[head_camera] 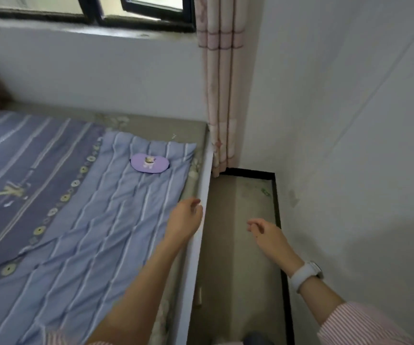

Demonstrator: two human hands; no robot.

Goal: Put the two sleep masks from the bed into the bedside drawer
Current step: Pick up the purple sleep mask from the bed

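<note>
A purple sleep mask [149, 163] with a small cartoon figure lies flat on the light blue striped quilt [96, 220], near the bed's far right corner. Only this one mask shows. My left hand [184, 219] hovers over the bed's right edge, well short of the mask, fingers loosely curled and empty. Over the floor strip beside the bed, my right hand [265, 232] is held out with its fingers apart, holding nothing; a white watch sits on that wrist. No drawer is in view.
The white bed frame edge [202, 220] runs between my hands. A narrow grey floor strip [240, 245] lies between bed and white wall [350, 145]. A pink curtain [222, 95] hangs in the corner under a dark-framed window [151, 11].
</note>
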